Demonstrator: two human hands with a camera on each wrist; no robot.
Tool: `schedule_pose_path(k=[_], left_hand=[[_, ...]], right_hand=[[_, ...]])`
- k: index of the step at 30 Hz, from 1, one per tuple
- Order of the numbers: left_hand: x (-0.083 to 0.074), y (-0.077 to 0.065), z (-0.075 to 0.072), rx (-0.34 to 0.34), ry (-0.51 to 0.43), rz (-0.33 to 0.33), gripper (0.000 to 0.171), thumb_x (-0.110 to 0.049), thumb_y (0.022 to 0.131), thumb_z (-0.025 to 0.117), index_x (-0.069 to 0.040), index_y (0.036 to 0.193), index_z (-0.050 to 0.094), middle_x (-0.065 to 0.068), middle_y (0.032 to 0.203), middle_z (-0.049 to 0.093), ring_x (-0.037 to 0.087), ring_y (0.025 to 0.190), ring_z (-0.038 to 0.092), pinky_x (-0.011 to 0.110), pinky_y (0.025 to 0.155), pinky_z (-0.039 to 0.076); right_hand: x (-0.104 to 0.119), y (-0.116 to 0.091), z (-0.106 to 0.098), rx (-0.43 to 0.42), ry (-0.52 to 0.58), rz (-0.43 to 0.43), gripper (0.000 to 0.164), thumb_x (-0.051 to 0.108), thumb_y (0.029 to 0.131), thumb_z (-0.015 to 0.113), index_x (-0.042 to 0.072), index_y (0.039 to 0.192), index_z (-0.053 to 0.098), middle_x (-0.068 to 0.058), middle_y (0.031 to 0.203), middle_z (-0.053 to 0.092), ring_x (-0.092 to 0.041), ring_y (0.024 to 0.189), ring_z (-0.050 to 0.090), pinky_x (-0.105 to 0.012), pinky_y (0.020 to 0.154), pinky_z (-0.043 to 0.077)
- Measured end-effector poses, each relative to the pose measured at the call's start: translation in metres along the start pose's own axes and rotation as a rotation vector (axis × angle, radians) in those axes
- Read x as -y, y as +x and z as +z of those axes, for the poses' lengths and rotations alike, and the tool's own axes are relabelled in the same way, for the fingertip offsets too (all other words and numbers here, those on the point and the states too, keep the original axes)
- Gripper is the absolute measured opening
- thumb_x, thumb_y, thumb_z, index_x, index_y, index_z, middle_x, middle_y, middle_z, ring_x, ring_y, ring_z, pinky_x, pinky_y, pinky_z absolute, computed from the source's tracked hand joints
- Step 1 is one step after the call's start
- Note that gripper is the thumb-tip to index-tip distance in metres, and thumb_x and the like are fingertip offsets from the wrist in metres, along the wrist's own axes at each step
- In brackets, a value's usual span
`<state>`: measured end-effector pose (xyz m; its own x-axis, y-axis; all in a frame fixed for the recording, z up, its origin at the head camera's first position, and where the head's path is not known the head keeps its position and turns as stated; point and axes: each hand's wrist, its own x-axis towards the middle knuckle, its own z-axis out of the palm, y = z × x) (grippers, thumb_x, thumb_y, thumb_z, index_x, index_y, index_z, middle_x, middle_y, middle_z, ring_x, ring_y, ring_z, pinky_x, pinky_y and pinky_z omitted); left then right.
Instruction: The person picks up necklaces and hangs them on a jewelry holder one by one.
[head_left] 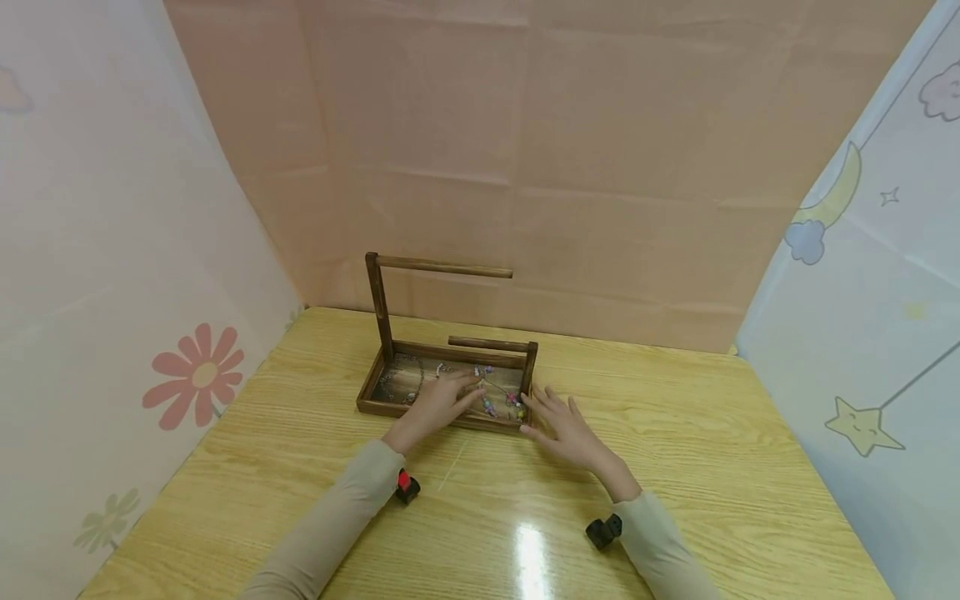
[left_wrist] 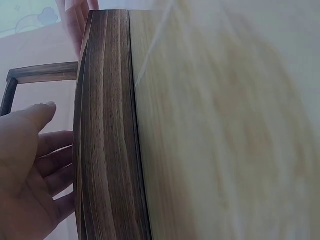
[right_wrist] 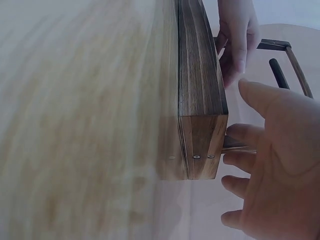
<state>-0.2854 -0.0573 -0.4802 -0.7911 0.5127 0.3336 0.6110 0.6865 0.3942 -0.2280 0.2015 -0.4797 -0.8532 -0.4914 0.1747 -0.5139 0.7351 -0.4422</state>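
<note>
A dark brown wooden jewelry stand (head_left: 382, 408) with a shallow tray stands toward the back of the table. In its tray lie several bracelets, among them a chain bracelet (head_left: 386, 385) at the left and one with colored beads (head_left: 489, 407) nearer the right. My left hand (head_left: 438, 402) reaches over the front wall, fingers loosely bent down among the bracelets; the wall hides the fingertips in the left wrist view. At the tray's right end is my right hand (head_left: 567, 432), its fingers spread and relaxed beside the corner. The right wrist view shows nothing in its palm (right_wrist: 290, 170).
An upright post (head_left: 380, 308) rises from the stand's left end and carries a long horizontal bar (head_left: 446, 267). From the right end extends a lower, shorter bar (head_left: 487, 342). A peach cloth (head_left: 525, 167) hangs behind the table, with patterned cloths at both sides.
</note>
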Motion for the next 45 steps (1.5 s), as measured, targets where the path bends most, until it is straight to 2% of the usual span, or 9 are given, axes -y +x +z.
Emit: schedule_pose_path(k=[6, 9, 12, 14, 16, 22, 35, 41, 45], left_hand=[[0.003, 0.002, 0.005, 0.025, 0.011, -0.021, 0.038, -0.034, 0.094, 0.054, -0.007, 0.119, 0.063, 0.017, 0.124, 0.058, 0.025, 0.078, 0.068, 0.031, 0.055, 0.055], [0.004, 0.003, 0.006, 0.057, -0.019, -0.045, 0.04, -0.034, 0.095, 0.053, -0.006, 0.12, 0.062, 0.017, 0.125, 0.058, 0.021, 0.059, 0.063, 0.03, 0.054, 0.053], [0.005, 0.005, 0.008, 0.086, -0.063, -0.072, 0.04, -0.034, 0.095, 0.053, -0.004, 0.121, 0.061, 0.016, 0.125, 0.058, 0.013, 0.049, 0.055, 0.032, 0.06, 0.053], [0.006, 0.006, 0.009, 0.097, -0.079, -0.085, 0.04, -0.034, 0.095, 0.053, -0.004, 0.121, 0.061, 0.014, 0.123, 0.059, 0.006, 0.053, 0.055, 0.031, 0.067, 0.053], [0.006, 0.007, 0.01, 0.113, -0.097, -0.093, 0.039, -0.033, 0.095, 0.052, -0.004, 0.12, 0.062, 0.013, 0.12, 0.062, 0.005, 0.056, 0.056, 0.03, 0.067, 0.053], [0.005, 0.009, 0.01, 0.137, -0.117, -0.093, 0.036, -0.031, 0.095, 0.053, -0.004, 0.116, 0.064, 0.008, 0.104, 0.068, 0.009, 0.07, 0.061, 0.026, 0.063, 0.051], [0.004, 0.015, 0.012, 0.13, -0.109, -0.106, 0.026, -0.024, 0.094, 0.057, -0.003, 0.106, 0.068, 0.002, 0.079, 0.063, 0.006, 0.054, 0.046, 0.022, 0.048, 0.038], [0.005, 0.019, 0.015, 0.09, -0.084, -0.1, 0.018, -0.02, 0.092, 0.059, -0.006, 0.092, 0.071, 0.001, 0.079, 0.063, 0.006, 0.058, 0.052, 0.022, 0.053, 0.045], [0.007, 0.022, 0.016, 0.111, -0.088, -0.126, 0.019, -0.023, 0.092, 0.059, -0.01, 0.087, 0.07, 0.001, 0.079, 0.064, 0.006, 0.058, 0.053, 0.022, 0.054, 0.047]], right_hand=[[-0.001, 0.0, 0.003, 0.024, -0.006, -0.013, 0.058, 0.039, 0.095, 0.049, 0.009, 0.143, 0.035, -0.016, 0.151, 0.022, -0.042, 0.138, 0.018, -0.069, 0.104, 0.007], [-0.002, -0.001, 0.003, 0.027, 0.007, -0.014, 0.057, 0.038, 0.095, 0.049, 0.009, 0.143, 0.036, -0.016, 0.151, 0.021, -0.042, 0.138, 0.017, -0.07, 0.104, 0.007], [-0.003, -0.001, 0.003, 0.036, 0.014, -0.011, 0.056, 0.037, 0.097, 0.047, 0.009, 0.143, 0.035, -0.015, 0.152, 0.02, -0.041, 0.138, 0.017, -0.07, 0.104, 0.006], [-0.003, 0.0, 0.004, 0.044, 0.018, -0.007, 0.055, 0.036, 0.098, 0.045, 0.009, 0.144, 0.033, -0.015, 0.152, 0.019, -0.041, 0.138, 0.016, -0.07, 0.104, 0.006], [-0.003, 0.0, 0.004, 0.048, 0.021, -0.007, 0.054, 0.035, 0.098, 0.044, 0.009, 0.144, 0.033, -0.014, 0.152, 0.018, -0.042, 0.138, 0.016, -0.07, 0.104, 0.005], [-0.004, -0.001, 0.003, 0.043, 0.027, -0.008, 0.052, 0.033, 0.099, 0.043, 0.009, 0.144, 0.033, -0.014, 0.152, 0.019, -0.043, 0.138, 0.016, -0.071, 0.103, 0.005], [-0.001, -0.002, 0.002, 0.056, 0.026, 0.003, 0.053, 0.032, 0.098, 0.046, 0.009, 0.144, 0.032, -0.014, 0.153, 0.018, -0.042, 0.137, 0.018, -0.071, 0.102, 0.005], [0.0, -0.001, 0.001, 0.056, 0.021, 0.001, 0.054, 0.032, 0.098, 0.046, 0.009, 0.144, 0.032, -0.015, 0.152, 0.018, -0.042, 0.137, 0.019, -0.071, 0.103, 0.006], [-0.001, -0.001, 0.002, 0.063, 0.024, -0.001, 0.054, 0.032, 0.098, 0.046, 0.009, 0.145, 0.031, -0.016, 0.152, 0.017, -0.043, 0.137, 0.018, -0.071, 0.103, 0.006]])
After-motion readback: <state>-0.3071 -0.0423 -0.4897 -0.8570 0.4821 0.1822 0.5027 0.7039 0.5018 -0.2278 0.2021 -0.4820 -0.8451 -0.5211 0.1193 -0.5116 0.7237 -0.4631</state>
